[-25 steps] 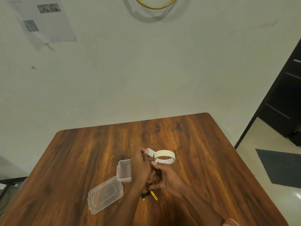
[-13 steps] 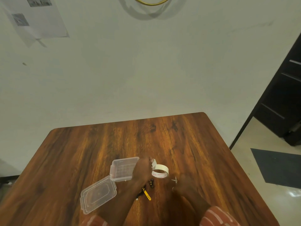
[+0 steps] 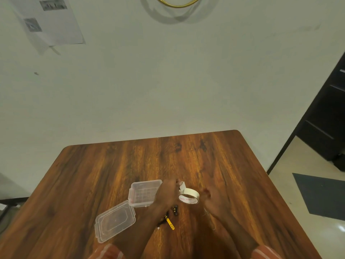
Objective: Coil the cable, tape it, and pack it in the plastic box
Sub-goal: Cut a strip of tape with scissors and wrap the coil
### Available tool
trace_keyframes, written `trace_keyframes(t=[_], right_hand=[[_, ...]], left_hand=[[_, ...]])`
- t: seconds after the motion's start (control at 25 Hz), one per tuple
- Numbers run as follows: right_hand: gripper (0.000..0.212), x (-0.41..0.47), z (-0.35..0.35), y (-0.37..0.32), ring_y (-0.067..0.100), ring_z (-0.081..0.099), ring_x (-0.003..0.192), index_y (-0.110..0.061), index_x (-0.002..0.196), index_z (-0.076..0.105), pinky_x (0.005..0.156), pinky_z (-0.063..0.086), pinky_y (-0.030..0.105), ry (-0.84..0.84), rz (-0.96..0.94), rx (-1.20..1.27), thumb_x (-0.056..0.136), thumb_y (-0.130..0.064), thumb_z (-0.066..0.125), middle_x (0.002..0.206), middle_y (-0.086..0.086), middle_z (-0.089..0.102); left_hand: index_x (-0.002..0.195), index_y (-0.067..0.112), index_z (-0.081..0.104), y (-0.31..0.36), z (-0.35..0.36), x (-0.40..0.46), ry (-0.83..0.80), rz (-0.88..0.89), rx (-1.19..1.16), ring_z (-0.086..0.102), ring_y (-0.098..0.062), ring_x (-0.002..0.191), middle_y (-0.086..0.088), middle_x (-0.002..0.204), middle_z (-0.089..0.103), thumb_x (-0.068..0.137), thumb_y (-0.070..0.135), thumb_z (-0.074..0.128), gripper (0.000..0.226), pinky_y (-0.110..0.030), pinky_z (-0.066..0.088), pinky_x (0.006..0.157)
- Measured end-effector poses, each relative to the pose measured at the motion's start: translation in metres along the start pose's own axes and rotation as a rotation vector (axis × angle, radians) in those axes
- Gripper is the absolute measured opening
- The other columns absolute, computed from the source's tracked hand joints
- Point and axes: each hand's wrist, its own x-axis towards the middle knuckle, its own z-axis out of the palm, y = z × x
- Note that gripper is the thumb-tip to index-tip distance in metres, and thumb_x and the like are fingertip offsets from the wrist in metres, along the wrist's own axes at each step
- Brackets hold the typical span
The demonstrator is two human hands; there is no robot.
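While left hand [image 3: 166, 193] pinches the masking tape roll [image 3: 189, 196] tab, right hand [image 3: 214, 200] hovers unclenched; one plastic box [image 3: 143, 193], one lid [image 3: 114, 220], cable [image 3: 169, 218] lower centre; table [image 3: 186, 157] bare above.

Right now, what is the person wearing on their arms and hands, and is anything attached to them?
Both forearms are bare. At the bottom edge, sleeves in an orange-red fabric with pale stripes show on each arm: the left sleeve and the right sleeve. The left hand and right hand wear no gloves; both are motion-blurred, so rings or other small items cannot be made out.
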Motion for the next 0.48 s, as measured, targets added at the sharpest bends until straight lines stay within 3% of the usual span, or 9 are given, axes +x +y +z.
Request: trace_keyframes(t=[0.08, 0.12, 0.16, 0.24, 0.32, 0.36, 0.48], right_hand=[[0.014, 0.005, 0.001, -0.005, 0.007, 0.067, 0.091, -0.027, 0.101, 0.068, 0.078, 0.052, 0.026, -0.131, -0.028, 0.276, 0.089, -0.033, 0.07, 0.098, -0.012, 0.07], [0.014, 0.007, 0.0, -0.008, 0.006, 0.068, 0.086, -0.029, 0.097, 0.072, 0.078, 0.053, 0.029, -0.204, -0.086, 0.3, 0.087, -0.038, 0.072, 0.092, -0.009, 0.074], [0.009, 0.009, 0.001, -0.009, 0.006, 0.067, 0.076, -0.029, 0.087, 0.076, 0.073, 0.052, 0.03, -0.278, -0.079, 0.273, 0.087, -0.038, 0.072, 0.081, -0.008, 0.074], [0.022, 0.012, 0.001, -0.008, 0.005, 0.062, 0.058, -0.03, 0.067, 0.075, 0.063, 0.048, 0.03, -0.374, -0.071, 0.221, 0.089, -0.025, 0.072, 0.062, -0.007, 0.07], [0.014, 0.012, -0.003, -0.002, 0.005, 0.065, 0.056, -0.026, 0.074, 0.078, 0.059, 0.051, 0.034, -0.412, -0.046, 0.042, 0.086, -0.02, 0.074, 0.063, -0.008, 0.072], [0.006, 0.012, -0.002, 0.004, 0.006, 0.067, 0.061, -0.021, 0.087, 0.079, 0.06, 0.054, 0.032, -0.369, -0.026, -0.046, 0.084, -0.024, 0.075, 0.072, -0.008, 0.074], [0.038, 0.011, 0.004, 0.033, 0.004, 0.065, 0.079, -0.013, 0.119, 0.07, 0.064, 0.044, 0.011, -0.016, 0.028, -0.189, 0.084, -0.029, 0.072, 0.103, -0.002, 0.073]], left_hand=[[0.089, 0.025, 0.055, 0.004, -0.006, 0.0, -0.038, 0.07, -0.044, 0.066, -0.014, 0.079, 0.001, 0.089, 0.07, 0.095, 0.021, 0.052, 0.008, -0.038, 0.055, 0.07], [0.089, 0.025, 0.055, 0.006, -0.009, 0.001, -0.068, 0.097, -0.049, 0.066, -0.014, 0.079, 0.001, 0.088, 0.07, 0.096, 0.021, 0.051, 0.009, -0.039, 0.055, 0.071], [0.09, 0.022, 0.057, 0.007, -0.012, 0.002, -0.098, 0.124, -0.032, 0.066, -0.014, 0.08, 0.0, 0.089, 0.07, 0.098, 0.021, 0.05, 0.01, -0.039, 0.056, 0.071], [0.098, 0.015, 0.06, 0.005, -0.019, 0.007, -0.131, 0.192, 0.101, 0.066, -0.018, 0.082, -0.004, 0.094, 0.07, 0.098, 0.02, 0.05, 0.011, -0.036, 0.052, 0.068], [0.104, 0.013, 0.058, 0.001, -0.03, 0.01, -0.064, 0.262, 0.227, 0.066, -0.02, 0.084, -0.007, 0.099, 0.071, 0.099, 0.022, 0.05, 0.013, -0.032, 0.048, 0.067], [0.106, 0.014, 0.057, -0.001, -0.036, 0.012, -0.02, 0.269, 0.245, 0.066, -0.02, 0.083, -0.007, 0.099, 0.071, 0.099, 0.023, 0.05, 0.014, -0.033, 0.051, 0.068], [0.107, 0.014, 0.06, -0.003, -0.051, 0.008, 0.072, 0.3, 0.23, 0.066, -0.016, 0.081, -0.004, 0.099, 0.071, 0.1, 0.027, 0.049, 0.019, -0.032, 0.056, 0.071]])
